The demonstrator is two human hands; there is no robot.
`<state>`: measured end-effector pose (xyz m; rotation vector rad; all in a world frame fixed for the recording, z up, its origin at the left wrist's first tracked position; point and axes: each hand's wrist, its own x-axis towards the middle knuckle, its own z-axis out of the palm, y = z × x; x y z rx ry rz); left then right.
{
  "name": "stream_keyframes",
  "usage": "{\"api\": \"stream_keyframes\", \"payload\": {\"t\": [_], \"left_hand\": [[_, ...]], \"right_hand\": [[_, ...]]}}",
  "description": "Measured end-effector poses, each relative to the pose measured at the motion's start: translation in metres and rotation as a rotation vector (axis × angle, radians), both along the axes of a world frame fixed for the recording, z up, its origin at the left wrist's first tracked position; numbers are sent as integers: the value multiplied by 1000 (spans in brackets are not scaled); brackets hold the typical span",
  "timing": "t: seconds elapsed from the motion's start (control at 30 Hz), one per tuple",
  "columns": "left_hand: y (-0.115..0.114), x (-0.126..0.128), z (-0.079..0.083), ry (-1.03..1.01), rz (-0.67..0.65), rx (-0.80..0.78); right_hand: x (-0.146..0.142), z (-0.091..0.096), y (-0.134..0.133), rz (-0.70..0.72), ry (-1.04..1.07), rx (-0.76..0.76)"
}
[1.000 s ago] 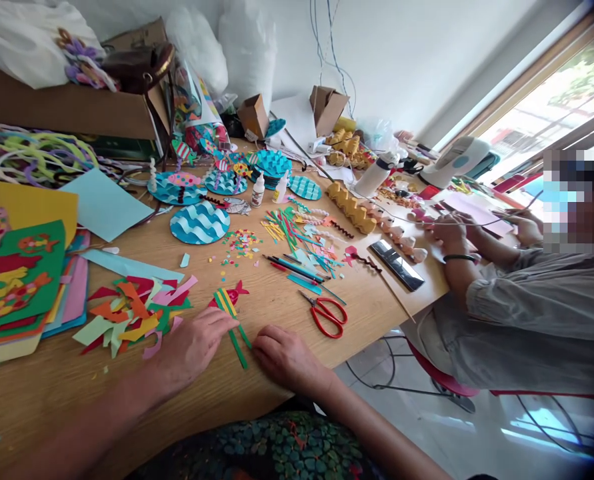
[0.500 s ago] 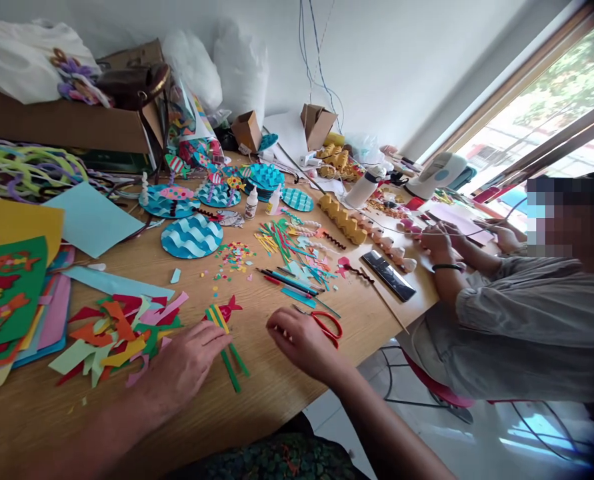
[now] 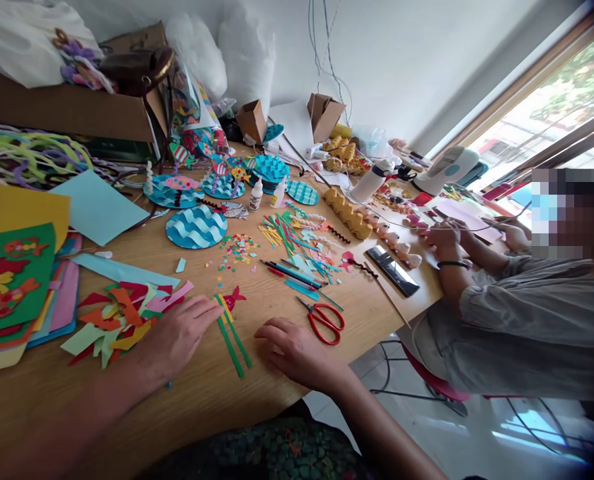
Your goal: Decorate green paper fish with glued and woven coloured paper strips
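My left hand (image 3: 181, 332) reaches over the table with its fingers stretched out, the tips at the upper ends of paper strips (image 3: 233, 343). These green and yellow strips lie side by side across a red paper fish (image 3: 233, 299), whose tail sticks out at the upper right. Part of the fish is hidden under the strips and fingers. To the right of the strips rests my right hand (image 3: 294, 348), palm down, fingers loosely bent and apart, holding nothing. Beyond it lie red-handled scissors (image 3: 325, 323), slightly open and apart from the hand.
Coloured paper scraps (image 3: 121, 320) lie left of my left hand, beside stacked paper sheets (image 3: 59, 293). Pencils (image 3: 291, 277), paper dots (image 3: 239, 248) and wavy blue discs (image 3: 197, 228) lie farther back. A phone (image 3: 393, 270) is near a co-worker (image 3: 517, 313) at right.
My right hand has shifted left and down, away from the scissors, which now show more fully. The left fingers have drawn back a little from the strips. The view has shifted slightly.
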<state>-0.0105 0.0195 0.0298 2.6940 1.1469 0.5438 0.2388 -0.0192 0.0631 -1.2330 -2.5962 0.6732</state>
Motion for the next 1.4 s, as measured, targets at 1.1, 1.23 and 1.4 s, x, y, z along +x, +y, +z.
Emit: {"api": "stream_keyframes", "payload": {"t": [1.1, 1.23, 1.4], "left_hand": [[4, 25, -1, -64, -20, -163], [7, 25, 0, -69, -37, -180], [8, 28, 3, -87, -64, -237]], "right_hand": [[-23, -24, -8, -339, 455, -39], [-25, -21, -5, -492, 548, -151], [-27, -23, 2, -618, 700, -334]]}}
